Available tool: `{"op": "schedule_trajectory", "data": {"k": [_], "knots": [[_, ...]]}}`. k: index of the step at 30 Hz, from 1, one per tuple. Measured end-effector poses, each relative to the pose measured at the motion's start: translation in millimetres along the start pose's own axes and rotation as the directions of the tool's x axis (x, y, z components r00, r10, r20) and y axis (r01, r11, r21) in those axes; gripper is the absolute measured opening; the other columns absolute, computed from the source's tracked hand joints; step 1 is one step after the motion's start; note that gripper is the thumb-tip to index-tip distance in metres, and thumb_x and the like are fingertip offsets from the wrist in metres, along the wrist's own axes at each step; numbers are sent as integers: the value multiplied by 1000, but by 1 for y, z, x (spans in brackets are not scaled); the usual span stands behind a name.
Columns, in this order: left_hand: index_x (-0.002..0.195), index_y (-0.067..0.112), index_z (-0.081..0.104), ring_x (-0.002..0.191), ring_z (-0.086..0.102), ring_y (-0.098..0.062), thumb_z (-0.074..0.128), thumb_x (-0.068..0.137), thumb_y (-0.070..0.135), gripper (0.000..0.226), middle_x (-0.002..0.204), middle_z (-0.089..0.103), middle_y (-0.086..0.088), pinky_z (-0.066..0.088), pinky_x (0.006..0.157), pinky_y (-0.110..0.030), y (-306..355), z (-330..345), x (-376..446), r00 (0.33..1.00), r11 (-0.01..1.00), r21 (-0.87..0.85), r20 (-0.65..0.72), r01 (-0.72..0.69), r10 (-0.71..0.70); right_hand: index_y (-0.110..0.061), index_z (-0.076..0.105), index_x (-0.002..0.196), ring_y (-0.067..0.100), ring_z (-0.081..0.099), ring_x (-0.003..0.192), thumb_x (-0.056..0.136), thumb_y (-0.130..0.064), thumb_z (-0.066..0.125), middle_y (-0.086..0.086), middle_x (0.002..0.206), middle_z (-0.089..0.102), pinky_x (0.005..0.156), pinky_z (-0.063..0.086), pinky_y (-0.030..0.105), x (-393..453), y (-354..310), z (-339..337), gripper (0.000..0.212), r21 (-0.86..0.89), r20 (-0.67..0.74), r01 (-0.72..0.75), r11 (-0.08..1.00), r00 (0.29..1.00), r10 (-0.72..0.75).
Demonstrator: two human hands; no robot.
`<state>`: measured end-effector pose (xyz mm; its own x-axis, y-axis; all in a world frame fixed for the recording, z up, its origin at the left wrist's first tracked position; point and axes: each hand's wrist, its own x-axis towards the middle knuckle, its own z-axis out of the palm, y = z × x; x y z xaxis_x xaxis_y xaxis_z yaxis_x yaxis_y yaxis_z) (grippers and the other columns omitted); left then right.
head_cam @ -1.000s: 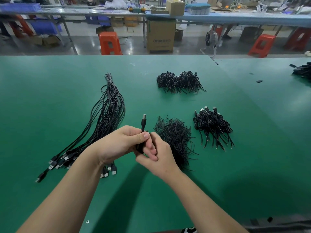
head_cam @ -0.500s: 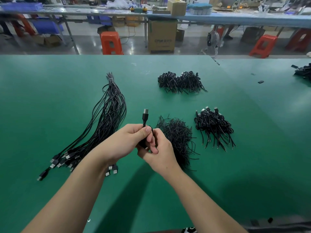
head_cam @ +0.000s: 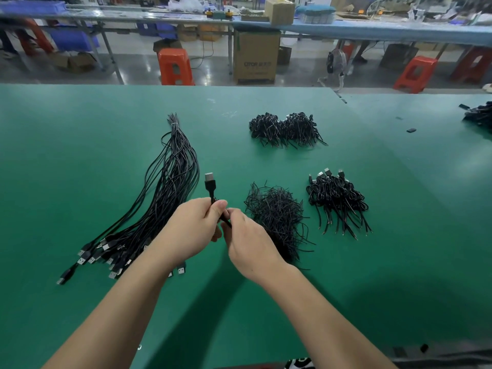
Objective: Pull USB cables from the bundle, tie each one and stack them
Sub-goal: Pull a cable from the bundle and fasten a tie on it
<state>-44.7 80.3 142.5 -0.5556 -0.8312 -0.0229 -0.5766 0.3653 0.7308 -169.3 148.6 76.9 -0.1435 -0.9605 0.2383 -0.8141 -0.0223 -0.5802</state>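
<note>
Hands are meeting above the green table [head_cam: 80,155] in the head view, just below the frame centre. The left hand [head_cam: 190,230] is gripping a coiled USB cable [head_cam: 211,190], thumb and curled fingers clamped round the coil, with the plug end standing upright out of the fist toward 12 o'clock. The right hand [head_cam: 249,241] is touching the left at its 3 o'clock side, its fingertips pinching a thin black strand at the coil; whether that strand is a tie or the cable's own tail cannot be told. The loose bundle [head_cam: 165,198] of untied cables is lying at 9 o'clock from the hands, bound at its far tip and fanning toward 7 o'clock, where the metal plugs are spreading on the table. A heap of thin black ties [head_cam: 277,219] is lying at 3 o'clock, partly hidden behind the right hand. The stack of tied cables [head_cam: 336,201] is sitting further toward 3 o'clock, apart from the heap. A second pile of tied cables [head_cam: 286,129] is resting at 1 o'clock, well apart.
</note>
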Motion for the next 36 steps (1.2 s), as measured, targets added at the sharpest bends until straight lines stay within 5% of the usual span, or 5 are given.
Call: {"op": "schedule_trajectory", "data": {"k": [9,14,22,31,36], "knots": [[76,24,56,54,58,-6,53,89,63,42,58,60,7,48,56,-32,-3,1,0,931,959,281,-336,-47,145,-8,48,114,35,58,94,109,-25,32,13,102,62,74,34,37,3,-7,-9,25,-102,-7,-23,995,1000,22],[90,37,63,58,54,-8,71,78,60,27,66,60,10,40,54,-18,-20,-4,8,968,976,58,-133,-209,215,-7,47,123,33,60,99,108,-24,29,12,110,62,84,47,44,-1,-5,-14,29,-218,83,33,975,996,-15],[75,27,65,64,57,-6,71,81,49,23,57,61,9,44,57,-17,-17,-3,13,965,946,208,-31,-250,261,-10,46,118,29,59,98,106,-21,30,9,109,58,82,46,39,-2,-2,-16,23,-277,201,33,960,979,24],[71,26,69,57,59,-12,75,82,33,14,62,68,5,44,55,-22,-22,-3,20,983,975,131,-8,-182,185,-24,49,123,14,69,65,107,-38,33,-6,98,54,57,46,27,0,-3,-16,27,269,334,-271,924,926,175],[72,26,69,59,65,-13,76,82,26,13,62,70,12,50,56,-24,-21,-8,25,982,978,82,-3,-190,191,-16,53,130,8,45,49,110,-30,33,1,74,38,75,58,57,3,-7,-17,32,555,388,-358,751,910,147]]}}
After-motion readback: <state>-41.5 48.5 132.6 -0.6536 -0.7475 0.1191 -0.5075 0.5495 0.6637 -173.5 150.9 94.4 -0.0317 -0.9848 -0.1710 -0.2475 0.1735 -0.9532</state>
